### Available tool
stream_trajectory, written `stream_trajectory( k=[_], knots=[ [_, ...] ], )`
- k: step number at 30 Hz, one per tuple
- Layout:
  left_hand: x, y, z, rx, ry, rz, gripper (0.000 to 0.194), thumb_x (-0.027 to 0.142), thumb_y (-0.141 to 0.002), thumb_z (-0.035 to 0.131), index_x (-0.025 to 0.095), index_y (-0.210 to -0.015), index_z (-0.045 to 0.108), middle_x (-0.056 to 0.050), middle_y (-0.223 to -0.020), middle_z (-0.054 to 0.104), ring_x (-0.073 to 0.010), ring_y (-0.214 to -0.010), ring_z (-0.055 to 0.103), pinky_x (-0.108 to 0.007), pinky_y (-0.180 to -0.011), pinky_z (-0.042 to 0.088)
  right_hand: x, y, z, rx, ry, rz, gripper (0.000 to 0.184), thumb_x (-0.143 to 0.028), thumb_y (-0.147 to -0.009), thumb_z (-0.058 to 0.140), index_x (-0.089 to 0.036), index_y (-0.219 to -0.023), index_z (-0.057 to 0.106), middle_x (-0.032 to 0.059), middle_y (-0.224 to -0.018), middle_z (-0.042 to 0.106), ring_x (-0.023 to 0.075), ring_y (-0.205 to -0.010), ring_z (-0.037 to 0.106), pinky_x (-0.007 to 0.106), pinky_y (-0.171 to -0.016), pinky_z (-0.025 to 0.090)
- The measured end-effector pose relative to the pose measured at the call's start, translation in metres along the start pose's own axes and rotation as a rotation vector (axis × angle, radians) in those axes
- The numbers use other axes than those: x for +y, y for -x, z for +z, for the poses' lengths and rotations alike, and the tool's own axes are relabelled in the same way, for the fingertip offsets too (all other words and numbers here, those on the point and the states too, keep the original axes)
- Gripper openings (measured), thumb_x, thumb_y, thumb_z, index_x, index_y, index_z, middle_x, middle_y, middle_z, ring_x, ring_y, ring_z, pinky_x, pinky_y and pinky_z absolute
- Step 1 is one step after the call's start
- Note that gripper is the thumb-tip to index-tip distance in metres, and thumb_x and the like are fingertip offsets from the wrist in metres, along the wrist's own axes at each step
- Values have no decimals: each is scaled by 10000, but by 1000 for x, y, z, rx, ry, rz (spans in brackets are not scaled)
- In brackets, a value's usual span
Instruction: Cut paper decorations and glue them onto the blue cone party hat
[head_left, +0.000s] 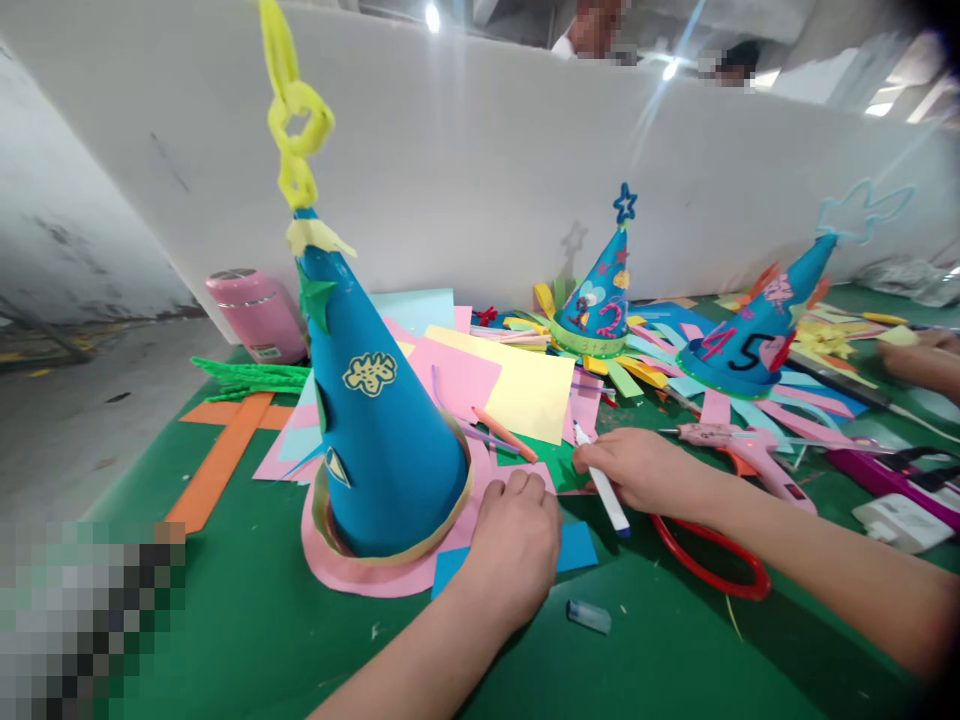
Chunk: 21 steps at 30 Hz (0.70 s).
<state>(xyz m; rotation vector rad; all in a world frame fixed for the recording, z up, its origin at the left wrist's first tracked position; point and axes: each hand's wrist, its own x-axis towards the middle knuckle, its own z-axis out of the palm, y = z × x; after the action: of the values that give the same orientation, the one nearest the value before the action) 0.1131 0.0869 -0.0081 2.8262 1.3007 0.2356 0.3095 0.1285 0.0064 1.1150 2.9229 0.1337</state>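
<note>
My right hand (634, 468) grips a white marker (606, 495) with a dark blue end, slanting between the fingers. My left hand (517, 535) lies with curled fingers over a blue paper strip (577, 547), beside the pink brim of a tall blue cone hat (390, 450). Its fingertips are hidden, so what they hold, if anything, cannot be made out. The hat stands upright, with a yellow pipe-cleaner shape (300, 120) on its tip and cut-out stickers on its side. A translucent blue marker cap (589, 615) lies near my left hand.
Red-handled scissors (750, 580) lie under my right forearm, near a pink glue gun (750, 445). Two more decorated hats (600, 290) stand behind, among paper strips. Yellow paper (536, 390), green pipe cleaners (251, 378) and a pink container (259, 315) are left. Another person's hand (926, 358) is far right.
</note>
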Motion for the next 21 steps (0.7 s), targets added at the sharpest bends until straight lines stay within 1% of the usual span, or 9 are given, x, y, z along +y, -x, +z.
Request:
stream_trajectory(
  k=[3, 8, 13, 15, 17, 19, 21],
  knots=[
    [0, 0, 0, 3, -4, -6, 258, 172, -843, 348, 121, -813, 599, -105, -819, 586, -259, -784, 505, -382, -634, 414, 0, -1, -1, -1, 45, -49, 189, -85, -757, 455, -179, -910, 512, 36, -661, 601, 182, -618, 534, 269, -563, 330],
    [0, -1, 2, 17, -5, -10, 250, 170, -842, 352, 119, -807, 595, -112, -819, 584, -262, -789, 501, -390, -643, 412, -1, -2, 0, 19, 99, -123, 188, -83, -784, 409, -154, -906, 534, 39, -596, 573, 174, -564, 498, 280, -534, 295],
    [-1, -1, 4, 32, 11, -8, 240, 172, -841, 358, 125, -788, 588, -99, -799, 582, -252, -772, 502, -383, -641, 417, -5, -1, 8, 99, 90, -119, 176, -129, -826, 390, -146, -880, 557, 44, -575, 566, 176, -554, 497, 287, -542, 315],
    [-1, 0, 5, 44, 23, -19, 230, 166, -841, 361, 128, -795, 582, -93, -802, 580, -243, -786, 501, -375, -660, 419, -4, 1, 4, 146, 57, -89, 172, -134, -826, 390, -156, -852, 559, 42, -578, 570, 176, -560, 508, 285, -551, 339],
    [0, 1, 6, 56, 33, -38, 226, 166, -843, 360, 124, -818, 581, -94, -824, 578, -239, -806, 499, -375, -681, 420, -1, 3, -6, 205, 5, -30, 123, -143, -805, 424, -174, -816, 543, 39, -617, 587, 171, -585, 532, 272, -567, 370],
    [0, 1, 8, 63, 40, -56, 232, 179, -846, 362, 118, -843, 586, -99, -854, 581, -242, -824, 498, -382, -696, 421, 5, 5, -20, 276, -41, 61, 71, -149, -778, 458, -188, -808, 508, 30, -652, 597, 164, -597, 551, 256, -566, 392],
    [0, 0, 10, 67, 43, -67, 248, 199, -850, 364, 108, -883, 593, -109, -895, 587, -252, -854, 496, -393, -716, 422, 13, 6, -34, 363, -106, 182, 85, -152, -766, 468, -198, -837, 468, 19, -676, 597, 154, -577, 559, 247, -550, 408]
  ],
)
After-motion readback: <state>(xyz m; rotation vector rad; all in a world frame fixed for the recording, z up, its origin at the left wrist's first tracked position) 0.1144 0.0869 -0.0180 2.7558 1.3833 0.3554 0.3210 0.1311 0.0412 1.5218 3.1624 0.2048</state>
